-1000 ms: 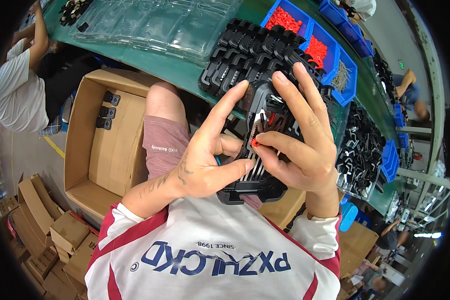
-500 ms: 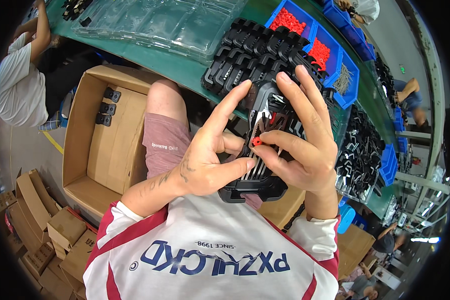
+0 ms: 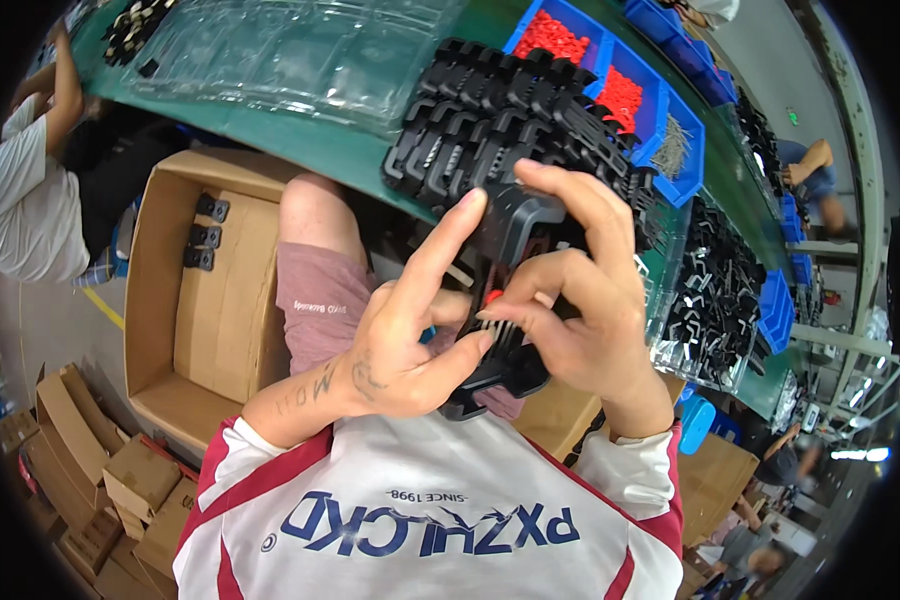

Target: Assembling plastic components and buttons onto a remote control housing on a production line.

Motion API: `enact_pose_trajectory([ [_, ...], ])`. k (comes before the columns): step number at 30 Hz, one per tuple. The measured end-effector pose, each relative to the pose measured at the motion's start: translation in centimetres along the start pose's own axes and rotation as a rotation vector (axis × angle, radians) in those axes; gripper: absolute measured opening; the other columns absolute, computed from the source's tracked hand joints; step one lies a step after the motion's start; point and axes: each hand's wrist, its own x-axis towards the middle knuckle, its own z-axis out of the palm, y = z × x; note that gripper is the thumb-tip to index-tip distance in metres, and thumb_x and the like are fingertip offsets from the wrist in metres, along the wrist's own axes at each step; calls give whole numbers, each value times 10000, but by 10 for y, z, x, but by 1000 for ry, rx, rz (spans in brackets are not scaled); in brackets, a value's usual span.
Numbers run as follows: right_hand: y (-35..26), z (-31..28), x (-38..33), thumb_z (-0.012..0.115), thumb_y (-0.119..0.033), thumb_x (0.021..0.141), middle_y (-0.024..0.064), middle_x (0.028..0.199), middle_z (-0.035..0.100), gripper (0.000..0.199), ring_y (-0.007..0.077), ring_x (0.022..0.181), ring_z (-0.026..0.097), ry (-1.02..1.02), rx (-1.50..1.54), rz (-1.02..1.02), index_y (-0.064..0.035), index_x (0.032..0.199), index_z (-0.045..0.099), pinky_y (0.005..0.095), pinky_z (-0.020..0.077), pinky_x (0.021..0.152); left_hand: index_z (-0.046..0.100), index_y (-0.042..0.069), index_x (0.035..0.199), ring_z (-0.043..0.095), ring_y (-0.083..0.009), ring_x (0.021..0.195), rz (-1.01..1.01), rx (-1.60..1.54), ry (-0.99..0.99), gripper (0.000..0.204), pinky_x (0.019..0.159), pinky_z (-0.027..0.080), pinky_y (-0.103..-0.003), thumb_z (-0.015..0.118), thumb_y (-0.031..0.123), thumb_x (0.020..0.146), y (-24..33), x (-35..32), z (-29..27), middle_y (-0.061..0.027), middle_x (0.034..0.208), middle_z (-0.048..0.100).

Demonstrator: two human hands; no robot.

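Observation:
My left hand (image 3: pixel 402 345) grips the side of a black plastic housing (image 3: pixel 518 228), thumb along its lower part and index finger stretched up its edge. The housing is tilted, its hollow side partly toward me. Inside it sits a small red plastic part (image 3: pixel 493 297). My right hand (image 3: pixel 600 310) is closed in a pinch at this red part, thumb and index finger pressed together on it. Another right finger rests over the housing's top end. Beside the pinch, light metallic strips (image 3: pixel 500 325) show in the housing. My fingers hide much of its inside.
Rows of similar black housings (image 3: pixel 450 135) crowd the green table (image 3: pixel 270 130). Blue bins hold red parts (image 3: pixel 553 38) and metal pins (image 3: pixel 673 150). A clear tray (image 3: pixel 300 50) lies farther left. An open carton (image 3: pixel 150 300) holds several black pieces. A co-worker (image 3: pixel 35 190) sits at left.
The housing has tilted and shifted slightly left and down, showing less of its inside. My right thumb and index finger have drawn closer together at the red part.

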Motion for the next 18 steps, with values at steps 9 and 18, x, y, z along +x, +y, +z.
enact_pose_trajectory([
  [9, -12, -24, 13, 745, -104, 637, 207, 1310, 500, 152, 375, 1267, 419, 9, 2, -36, -106, 767, 667, 468, 355, 1039, 36, -43, 1464, 566, -143, 539, 86, -97, 27, 912, 571, 432, -181, 538, -116, 706, 0, 6, -4, -175, 832, 660],
  [18, 270, -85, 84, 575, -49, 758, 131, 967, 685, 270, 213, 828, 635, 72, -460, 472, -4, 1007, 668, 280, 495, 762, -103, 40, 1473, 607, -148, 664, -136, -682, 108, 979, 629, 443, -188, 525, -151, 746, 9, 6, -25, -189, 912, 665],
])
